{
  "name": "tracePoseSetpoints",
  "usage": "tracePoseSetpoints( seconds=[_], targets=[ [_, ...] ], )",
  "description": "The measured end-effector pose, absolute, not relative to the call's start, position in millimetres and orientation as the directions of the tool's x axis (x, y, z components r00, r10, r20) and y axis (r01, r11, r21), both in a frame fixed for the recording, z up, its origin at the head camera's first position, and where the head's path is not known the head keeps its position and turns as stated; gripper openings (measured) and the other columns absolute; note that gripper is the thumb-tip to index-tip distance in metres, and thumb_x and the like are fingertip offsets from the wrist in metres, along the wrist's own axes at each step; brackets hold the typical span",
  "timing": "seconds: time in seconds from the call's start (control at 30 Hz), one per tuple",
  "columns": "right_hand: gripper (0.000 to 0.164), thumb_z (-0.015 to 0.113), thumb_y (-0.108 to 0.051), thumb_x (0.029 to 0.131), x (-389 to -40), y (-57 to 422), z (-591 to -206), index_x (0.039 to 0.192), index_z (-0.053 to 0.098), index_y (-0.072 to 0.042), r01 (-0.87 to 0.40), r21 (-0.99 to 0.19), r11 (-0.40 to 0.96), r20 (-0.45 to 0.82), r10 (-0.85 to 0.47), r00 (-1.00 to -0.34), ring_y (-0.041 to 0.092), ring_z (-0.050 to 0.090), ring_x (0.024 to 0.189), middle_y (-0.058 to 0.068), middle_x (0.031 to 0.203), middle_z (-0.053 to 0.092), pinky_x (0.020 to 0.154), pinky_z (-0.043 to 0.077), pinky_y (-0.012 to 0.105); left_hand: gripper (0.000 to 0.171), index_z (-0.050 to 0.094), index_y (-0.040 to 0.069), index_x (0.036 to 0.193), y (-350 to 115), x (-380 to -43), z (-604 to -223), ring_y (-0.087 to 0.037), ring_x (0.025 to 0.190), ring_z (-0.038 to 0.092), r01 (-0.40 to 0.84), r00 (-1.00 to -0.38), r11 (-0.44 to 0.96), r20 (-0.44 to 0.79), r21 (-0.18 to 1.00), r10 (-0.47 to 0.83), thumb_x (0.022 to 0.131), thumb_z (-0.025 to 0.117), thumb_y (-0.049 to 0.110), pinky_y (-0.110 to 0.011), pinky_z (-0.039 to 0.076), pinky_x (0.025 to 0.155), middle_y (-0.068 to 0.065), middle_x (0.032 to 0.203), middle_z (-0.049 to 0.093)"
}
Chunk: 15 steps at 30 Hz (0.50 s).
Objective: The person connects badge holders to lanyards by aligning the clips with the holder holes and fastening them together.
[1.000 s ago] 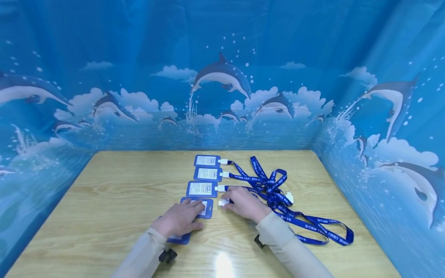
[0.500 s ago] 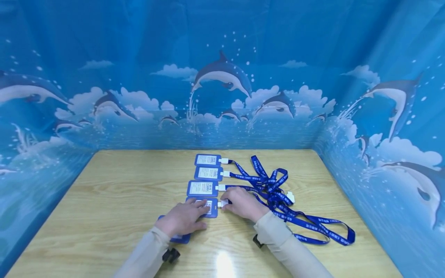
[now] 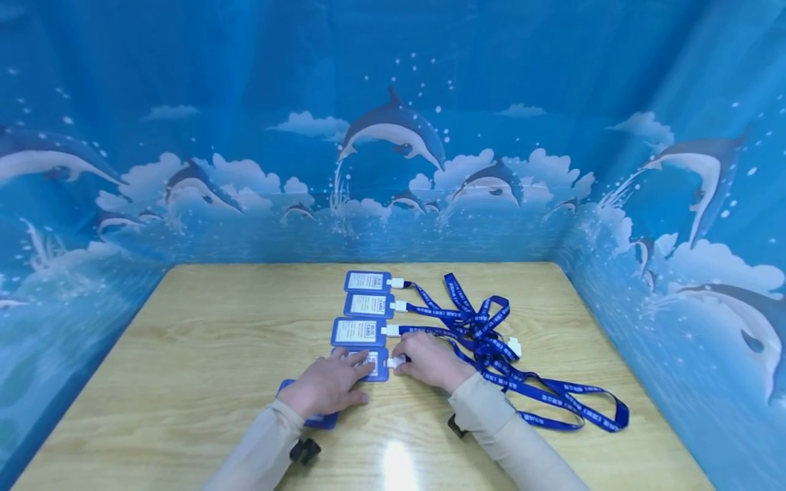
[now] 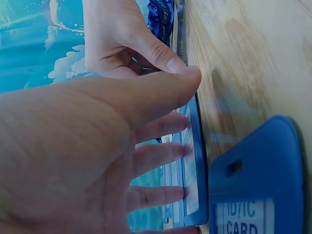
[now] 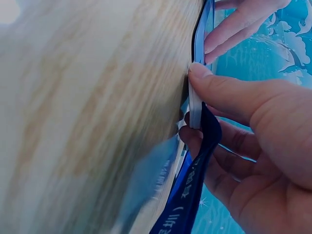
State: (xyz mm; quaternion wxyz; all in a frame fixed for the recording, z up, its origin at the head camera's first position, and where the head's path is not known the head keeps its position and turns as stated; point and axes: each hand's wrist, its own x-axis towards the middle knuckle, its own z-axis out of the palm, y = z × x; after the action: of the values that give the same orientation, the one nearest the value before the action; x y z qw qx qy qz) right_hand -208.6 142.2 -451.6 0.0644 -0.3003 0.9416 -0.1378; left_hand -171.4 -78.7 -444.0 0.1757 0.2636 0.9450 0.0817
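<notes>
My left hand [image 3: 325, 385] lies over a blue ID badge holder [image 3: 382, 373], its spread fingertips resting on the clear front. My right hand [image 3: 432, 361] pinches a white plastic clip [image 5: 195, 105] between thumb and fingers, at the slotted right end of that holder. From the clip a printed blue lanyard [image 5: 187, 197] trails away under the fingers. Another badge holder [image 4: 261, 165] lies nearer the body, partly covered by my left hand and wrist. Beyond the hands, several blue badge holders [image 3: 358, 331] lie in a column, each with a white clip at its right end.
Blue lanyards [image 3: 491, 348] lie in a tangled heap to the right, with a loop reaching toward the table's right side. One white clip [image 3: 514, 346] sits at the heap's right edge. A dolphin-print curtain [image 3: 393, 218] borders the wooden table [image 3: 215, 327].
My left hand has slid the badge holder right, closing the gap to the white clip. My right hand keeps its pinch on the clip and has barely moved.
</notes>
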Motion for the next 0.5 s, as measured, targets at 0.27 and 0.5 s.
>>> tracePoseSetpoints(
  seconds=[0.27, 0.5],
  targets=[
    [0.026, 0.081, -0.024, 0.086, -209.6, 142.6, -451.0, 0.107, 0.078, -0.009, -0.573, -0.278, 0.771, -0.021, -0.601, -0.799, 0.014, 0.067, 0.09, 0.003, 0.1, 0.074, 0.083, 0.058, 0.027, 0.062, 0.052, 0.023, 0.149, -79.1, -172.6, -445.7, -0.036, 0.149, 0.032, 0.474, -0.801, 0.849, -0.285, 0.235, 0.526, 0.095, 0.064, 0.05, -0.063, 0.04, 0.112, -0.004, 0.162, 0.039],
    [0.023, 0.077, -0.023, 0.089, -207.7, 136.8, -455.5, 0.109, 0.078, -0.01, -0.561, -0.262, 0.785, -0.015, -0.585, -0.811, 0.017, 0.069, 0.096, 0.004, 0.105, 0.074, 0.088, 0.059, 0.031, 0.062, 0.049, 0.027, 0.15, -78.6, -174.1, -446.2, -0.034, 0.151, 0.029, 0.461, -0.801, 0.856, -0.305, 0.233, 0.514, 0.095, 0.063, 0.051, -0.065, 0.035, 0.115, -0.002, 0.163, 0.037]
  ],
)
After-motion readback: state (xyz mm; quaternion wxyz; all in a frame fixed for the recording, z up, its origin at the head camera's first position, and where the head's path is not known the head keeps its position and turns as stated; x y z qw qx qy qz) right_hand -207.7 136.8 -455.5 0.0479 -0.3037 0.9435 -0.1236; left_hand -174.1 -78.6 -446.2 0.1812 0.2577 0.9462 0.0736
